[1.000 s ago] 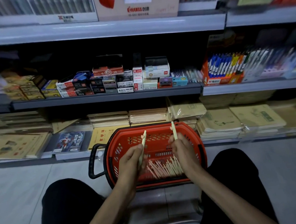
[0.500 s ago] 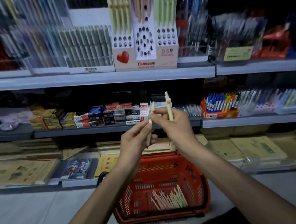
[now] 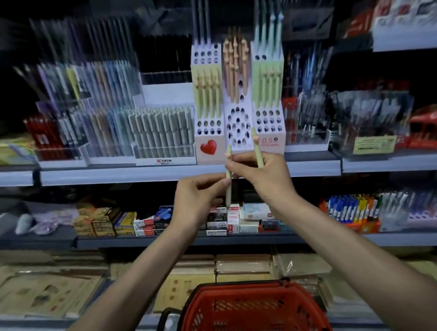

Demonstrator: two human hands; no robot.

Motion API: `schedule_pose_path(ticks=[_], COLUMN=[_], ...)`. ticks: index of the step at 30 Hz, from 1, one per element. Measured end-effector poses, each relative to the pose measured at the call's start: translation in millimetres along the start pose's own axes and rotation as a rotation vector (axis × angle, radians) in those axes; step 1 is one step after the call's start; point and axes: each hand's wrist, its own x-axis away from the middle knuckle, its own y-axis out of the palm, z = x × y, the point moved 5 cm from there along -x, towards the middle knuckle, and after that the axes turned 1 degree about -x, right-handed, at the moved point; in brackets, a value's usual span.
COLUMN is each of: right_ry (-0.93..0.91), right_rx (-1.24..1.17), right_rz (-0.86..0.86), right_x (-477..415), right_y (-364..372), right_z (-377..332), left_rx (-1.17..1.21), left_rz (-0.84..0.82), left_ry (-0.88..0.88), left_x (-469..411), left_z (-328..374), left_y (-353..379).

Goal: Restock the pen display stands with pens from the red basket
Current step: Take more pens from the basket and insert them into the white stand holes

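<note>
Two pens held just below the stand (image 3: 240, 138): left hand (image 3: 199, 197) pinches left pen (image 3: 229, 183), right hand (image 3: 264, 176) grips right pen (image 3: 258, 153). Step: insertion pending. Next, likely: align tips with empty holes (image 3: 210, 124).

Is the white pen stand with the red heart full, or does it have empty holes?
Not full. The pen stand shows many empty holes across its lower front tiers and more at the upper left.

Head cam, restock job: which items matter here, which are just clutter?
Job: left hand gripping left pen; right hand gripping right pen; heart display stand; red basket.
Clutter: grey pen tray; small boxes; blue-capped pens; paper pads.
</note>
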Motion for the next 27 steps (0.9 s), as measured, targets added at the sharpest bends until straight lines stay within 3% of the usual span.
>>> schedule_pose_path(ticks=[8, 17, 27], right_ry=[-0.002, -0.080, -0.128], right_rx=[0.137, 0.275, 0.311], right_rz=[0.003, 0.061, 0.109], right_x=[-63.1, -144.1, -212.1], right_y=[19.9, 58.9, 85.5], right_z=[-14.2, -47.4, -49.8], left_rx=[-0.095, -0.434, -0.714], left_rz=[0.073, 0.204, 0.190], left_ry=[0.032, 0.174, 0.226], left_x=[-60.9, -148.4, -226.5], left_z=[34.8, 77.8, 105.5], left_y=[-11.6, -39.6, -54.7])
